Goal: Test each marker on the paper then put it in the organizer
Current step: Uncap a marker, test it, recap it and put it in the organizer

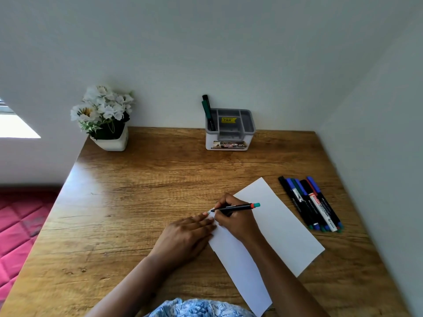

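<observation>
A white sheet of paper point(277, 227) lies slanted on the wooden desk point(142, 193). My right hand point(235, 218) grips a black marker point(238, 207) with a teal end, its tip touching the paper's left edge where small marks show. My left hand point(185, 236) rests flat with straight fingers on that same edge, holding the sheet down. Several capped markers point(311, 203) lie side by side to the right of the paper. A grey and white organizer point(231, 133) stands at the back against the wall, with two markers point(207, 110) upright in its left compartment.
A white pot of white flowers point(105, 120) stands at the desk's back left corner. Walls close off the back and the right side. A pink quilted surface point(20, 225) lies beyond the desk's left edge.
</observation>
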{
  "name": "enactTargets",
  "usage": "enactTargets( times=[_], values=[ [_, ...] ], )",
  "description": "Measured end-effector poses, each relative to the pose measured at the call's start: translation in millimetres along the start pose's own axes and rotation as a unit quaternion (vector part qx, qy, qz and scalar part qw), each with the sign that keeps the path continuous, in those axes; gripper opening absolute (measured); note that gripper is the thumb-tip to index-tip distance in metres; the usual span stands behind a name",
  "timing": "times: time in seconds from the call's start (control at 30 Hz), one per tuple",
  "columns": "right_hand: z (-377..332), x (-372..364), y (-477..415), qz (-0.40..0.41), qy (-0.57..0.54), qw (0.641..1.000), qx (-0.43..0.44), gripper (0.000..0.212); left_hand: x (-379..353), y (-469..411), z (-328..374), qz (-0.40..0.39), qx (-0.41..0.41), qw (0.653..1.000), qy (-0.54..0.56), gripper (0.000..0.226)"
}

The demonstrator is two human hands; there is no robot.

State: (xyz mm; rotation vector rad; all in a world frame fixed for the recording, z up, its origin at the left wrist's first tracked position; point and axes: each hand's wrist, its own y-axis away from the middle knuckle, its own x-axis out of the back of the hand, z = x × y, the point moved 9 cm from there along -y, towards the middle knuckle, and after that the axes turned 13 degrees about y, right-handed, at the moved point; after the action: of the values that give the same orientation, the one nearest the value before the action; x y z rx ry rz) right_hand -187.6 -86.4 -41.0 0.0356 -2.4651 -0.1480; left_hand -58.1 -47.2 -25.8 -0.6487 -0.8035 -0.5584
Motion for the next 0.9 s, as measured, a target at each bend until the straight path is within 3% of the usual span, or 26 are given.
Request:
enactTargets(
  times=[0.9],
  values=[
    [2.7, 0.3, -2.4, 0.0, -0.006, 1.0, -0.013, 0.02, -0.3, 0.4, -6.5, 0.007, 0.019, 1.0, 0.014, 0.033]
  ],
)
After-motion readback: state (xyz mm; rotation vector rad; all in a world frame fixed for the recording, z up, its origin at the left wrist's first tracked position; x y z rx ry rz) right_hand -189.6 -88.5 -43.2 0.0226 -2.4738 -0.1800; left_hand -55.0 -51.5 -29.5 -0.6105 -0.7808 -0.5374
